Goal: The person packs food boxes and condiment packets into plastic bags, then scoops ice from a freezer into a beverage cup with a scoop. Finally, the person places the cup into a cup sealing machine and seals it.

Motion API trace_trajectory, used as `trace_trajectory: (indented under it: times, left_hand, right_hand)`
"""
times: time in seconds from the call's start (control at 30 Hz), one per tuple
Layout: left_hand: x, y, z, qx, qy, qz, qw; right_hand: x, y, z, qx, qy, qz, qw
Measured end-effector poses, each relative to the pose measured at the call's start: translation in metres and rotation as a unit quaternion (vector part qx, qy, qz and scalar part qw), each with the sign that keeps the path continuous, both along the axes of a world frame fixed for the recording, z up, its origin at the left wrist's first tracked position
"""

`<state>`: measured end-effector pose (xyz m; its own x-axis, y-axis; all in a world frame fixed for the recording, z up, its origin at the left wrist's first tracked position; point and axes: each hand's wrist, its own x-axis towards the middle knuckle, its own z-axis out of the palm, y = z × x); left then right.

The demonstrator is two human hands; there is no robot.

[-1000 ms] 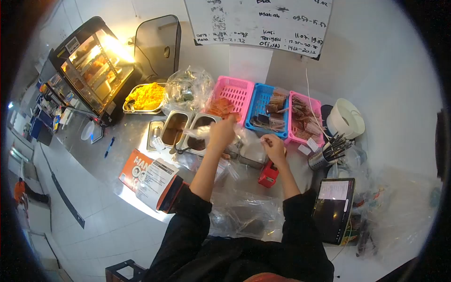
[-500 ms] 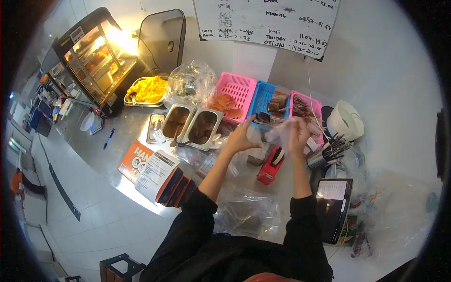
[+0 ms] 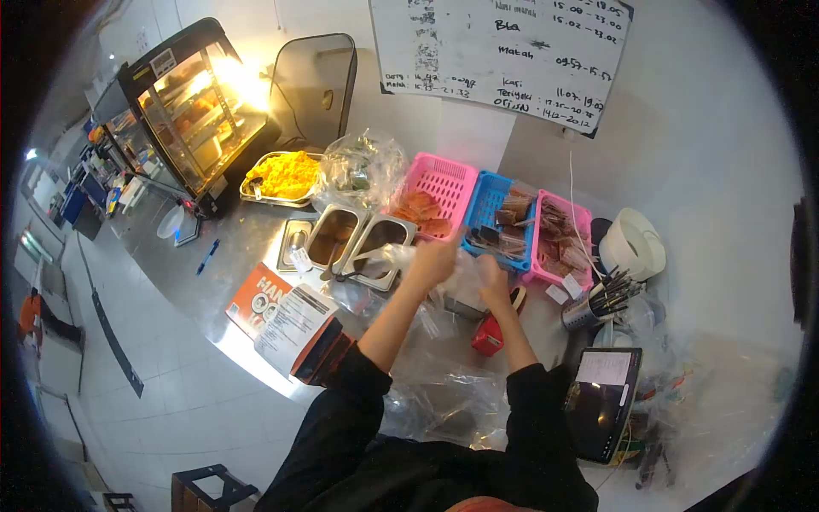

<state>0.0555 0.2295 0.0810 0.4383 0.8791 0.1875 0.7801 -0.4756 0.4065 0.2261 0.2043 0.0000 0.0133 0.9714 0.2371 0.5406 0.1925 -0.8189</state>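
Observation:
My left hand (image 3: 433,261) and my right hand (image 3: 492,283) are both closed on a thin clear plastic bag (image 3: 461,278), stretched between them over the counter. Part of the bag trails left across a metal pan of dark sauce (image 3: 384,235). Just below my right hand sits a red tape dispenser (image 3: 488,336), partly covered by my forearm. Behind my hands stand a pink basket with orange sachets (image 3: 445,181), a blue basket with dark sachets (image 3: 486,198) and a second pink basket with brown packets (image 3: 556,271). My fingertips are blurred.
At the left are a tray of yellow food (image 3: 286,177), a second sauce pan (image 3: 331,239), printed paper packaging (image 3: 294,328) and a lit display warmer (image 3: 192,111). To the right stand a utensil holder (image 3: 580,316), a tablet (image 3: 601,401) and a white tub (image 3: 631,243). Plastic bags (image 3: 448,401) lie in front.
My left hand has closed on the plastic bag, which my right hand held up before. My right hand has come lower and to the left, and the bag now spans both hands.

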Motion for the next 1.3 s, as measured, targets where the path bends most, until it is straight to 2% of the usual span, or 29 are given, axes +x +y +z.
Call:
trace_trajectory:
  times: [0.03, 0.07, 0.1, 0.17, 0.2, 0.3, 0.37, 0.4, 0.47, 0.53, 0.57, 0.63, 0.67, 0.7, 0.73, 0.77, 0.8, 0.83, 0.87, 0.97, 1.0, 1.07, 1.13, 1.17, 1.2, 1.27, 1.3]
  left_hand:
    - [0.009, -0.003, -0.003, 0.004, 0.008, -0.029, 1.000]
    - [0.018, -0.007, -0.006, 0.007, 0.017, -0.058, 0.998]
    - [0.025, -0.011, -0.009, 0.008, 0.026, -0.088, 0.996]
    - [0.036, 0.002, -0.043, 0.002, 0.053, -0.049, 0.997]
    - [0.042, 0.012, -0.060, 0.002, 0.065, -0.029, 0.997]
    - [0.037, 0.016, -0.089, -0.035, 0.104, 0.004, 0.994]
    - [0.029, 0.009, -0.084, -0.020, -0.007, 0.045, 0.999]
    - [0.027, 0.005, -0.075, -0.011, -0.061, 0.066, 0.996]
    - [0.023, -0.013, -0.030, 0.054, -0.147, 0.130, 0.979]
    - [0.010, -0.068, 0.051, 0.198, -0.352, 0.083, 0.911]
    - [0.004, -0.086, 0.070, 0.266, -0.445, 0.059, 0.853]
    - [-0.010, -0.132, 0.041, 0.157, -0.425, -0.103, 0.885]
    - [-0.018, -0.168, 0.019, 0.102, -0.410, -0.180, 0.888]
    - [-0.026, -0.201, -0.005, 0.046, -0.392, -0.254, 0.883]
    - [-0.032, -0.227, -0.027, -0.011, -0.374, -0.325, 0.869]
    - [-0.032, -0.242, -0.057, -0.087, -0.262, -0.293, 0.915]
    - [-0.031, -0.246, -0.092, -0.162, -0.147, -0.256, 0.941]
    - [-0.042, -0.241, -0.138, -0.253, 0.094, -0.278, 0.922]
    - [-0.052, -0.239, -0.168, -0.329, 0.324, -0.282, 0.841]
    - [-0.062, -0.236, -0.135, -0.389, 0.267, -0.158, 0.867]
    - [-0.061, -0.243, -0.100, -0.348, 0.271, -0.148, 0.885]
    - [-0.063, -0.259, -0.014, -0.262, 0.289, -0.124, 0.912]
    - [-0.076, -0.263, 0.015, -0.265, 0.198, -0.136, 0.934]
    - [-0.097, -0.263, 0.037, -0.252, 0.062, -0.213, 0.942]
    - [-0.129, -0.259, 0.064, -0.229, -0.075, -0.284, 0.928]
    - [-0.192, -0.242, 0.120, -0.241, -0.314, -0.426, 0.813]
    - [-0.233, -0.229, 0.123, -0.168, -0.391, -0.458, 0.780]
  right_hand:
    - [-0.003, -0.002, 0.007, -0.006, 0.044, -0.004, 0.999]
    - [0.002, -0.010, 0.015, 0.112, 0.008, 0.068, 0.991]
    - [0.006, -0.008, 0.009, 0.115, 0.023, 0.026, 0.993]
    - [0.017, 0.003, -0.008, 0.123, 0.053, -0.057, 0.989]
    - [0.022, 0.002, -0.003, 0.203, 0.062, -0.107, 0.971]
    - [0.047, 0.000, 0.022, 0.213, 0.125, -0.291, 0.925]
    - [0.062, -0.014, 0.047, 0.244, 0.335, -0.199, 0.888]
    - [0.064, -0.021, 0.064, 0.255, 0.435, -0.148, 0.851]
    - [0.052, -0.060, 0.099, 0.237, 0.505, -0.078, 0.827]
    - [0.035, -0.108, 0.118, 0.196, 0.542, -0.017, 0.817]
    - [0.029, -0.135, 0.111, 0.151, 0.526, -0.003, 0.837]
    - [0.017, -0.182, 0.082, 0.021, 0.443, 0.007, 0.896]
    - [0.015, -0.200, 0.058, -0.083, 0.313, 0.009, 0.946]
    - [0.010, -0.216, 0.034, -0.181, 0.126, 0.034, 0.975]
    - [0.005, -0.236, 0.014, -0.272, -0.109, 0.087, 0.952]
    - [0.000, -0.251, -0.014, -0.325, -0.265, 0.131, 0.898]
    - [-0.001, -0.261, -0.039, -0.359, -0.345, 0.156, 0.853]
    - [-0.002, -0.269, -0.060, -0.366, -0.387, 0.169, 0.829]
    - [0.003, -0.275, -0.079, -0.361, -0.397, 0.175, 0.826]
    - [0.023, -0.283, -0.093, -0.218, -0.350, 0.193, 0.890]
    - [0.014, -0.280, -0.070, -0.234, -0.358, 0.184, 0.885]
    - [-0.033, -0.272, 0.017, -0.260, -0.366, 0.165, 0.878]
    - [-0.049, -0.272, 0.053, -0.267, -0.357, 0.233, 0.864]
    - [-0.056, -0.270, 0.070, -0.270, -0.352, 0.266, 0.856]
    - [-0.058, -0.267, 0.095, -0.328, -0.238, 0.273, 0.873]
    - [-0.052, -0.256, 0.134, -0.435, 0.000, 0.272, 0.859]
    - [-0.053, -0.247, 0.133, -0.394, 0.155, 0.305, 0.853]
